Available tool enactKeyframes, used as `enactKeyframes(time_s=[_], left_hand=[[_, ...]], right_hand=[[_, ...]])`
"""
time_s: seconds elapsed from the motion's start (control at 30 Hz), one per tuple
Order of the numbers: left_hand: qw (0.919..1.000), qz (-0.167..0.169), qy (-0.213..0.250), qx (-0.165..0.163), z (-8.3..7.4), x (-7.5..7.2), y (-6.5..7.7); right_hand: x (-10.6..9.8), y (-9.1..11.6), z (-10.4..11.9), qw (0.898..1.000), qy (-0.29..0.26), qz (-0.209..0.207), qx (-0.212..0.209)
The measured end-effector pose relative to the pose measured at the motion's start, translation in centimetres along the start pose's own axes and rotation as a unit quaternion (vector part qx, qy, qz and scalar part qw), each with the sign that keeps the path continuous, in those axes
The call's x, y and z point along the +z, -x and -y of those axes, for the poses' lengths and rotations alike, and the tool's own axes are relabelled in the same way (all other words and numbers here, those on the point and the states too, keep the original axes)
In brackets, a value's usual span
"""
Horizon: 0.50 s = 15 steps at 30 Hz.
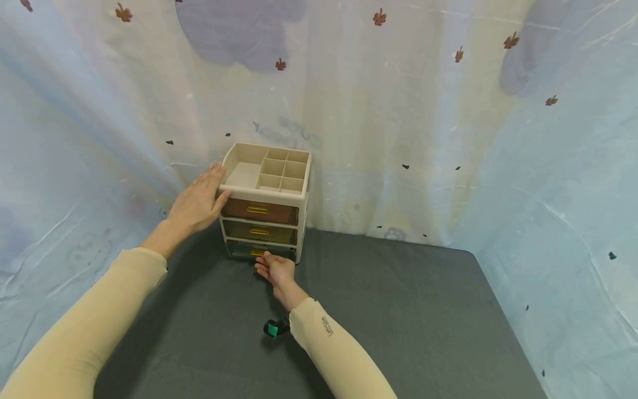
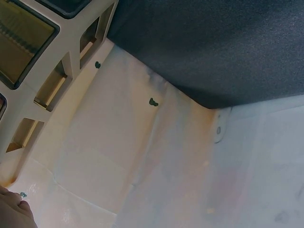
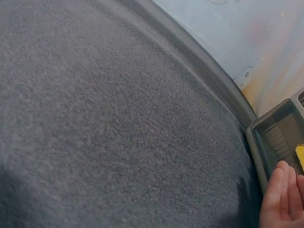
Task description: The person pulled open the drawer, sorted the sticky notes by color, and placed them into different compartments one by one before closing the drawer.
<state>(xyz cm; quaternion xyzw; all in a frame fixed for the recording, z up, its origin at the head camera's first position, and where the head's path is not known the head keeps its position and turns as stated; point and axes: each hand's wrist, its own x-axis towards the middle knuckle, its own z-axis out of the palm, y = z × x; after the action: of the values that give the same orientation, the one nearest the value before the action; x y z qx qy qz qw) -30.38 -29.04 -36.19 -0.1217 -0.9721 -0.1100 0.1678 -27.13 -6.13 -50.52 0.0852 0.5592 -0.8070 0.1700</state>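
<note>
A cream desktop organizer point(image 1: 264, 193) with three see-through drawers stands at the back of the grey surface. Its top tray is split into several compartments. My left hand point(image 1: 198, 198) rests against its upper left edge, fingers extended along the side and thumb by the front rim. Down at the bottom drawer point(image 1: 241, 250), my right hand point(image 1: 279, 272) is palm up with its fingertips at the gold handle point(image 1: 257, 252). The right wrist view shows that hand's fingers point(image 3: 280, 190) fairly straight beside the yellow handle point(image 3: 300, 154). All three drawers look closed.
The dark grey cloth surface point(image 1: 399, 310) extends to the right and front of the organizer. A pale patterned curtain point(image 1: 359, 138) hangs close behind it and along both sides. Beneath the right wrist is a small black device point(image 1: 276, 328) with a green patch.
</note>
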Motion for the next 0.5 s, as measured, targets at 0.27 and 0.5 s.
enactKeyframes(time_s=[0.27,0.5], left_hand=[[1.0,-0.003,-0.002,0.001,0.2,0.2,-0.05],[1.0,-0.008,-0.003,-0.001,0.3,0.17,0.13]], right_hand=[[-0.2,-0.7,0.35,1.0,0.014,0.004,-0.003],[-0.34,-0.98,0.44,1.0,0.027,0.012,0.001]])
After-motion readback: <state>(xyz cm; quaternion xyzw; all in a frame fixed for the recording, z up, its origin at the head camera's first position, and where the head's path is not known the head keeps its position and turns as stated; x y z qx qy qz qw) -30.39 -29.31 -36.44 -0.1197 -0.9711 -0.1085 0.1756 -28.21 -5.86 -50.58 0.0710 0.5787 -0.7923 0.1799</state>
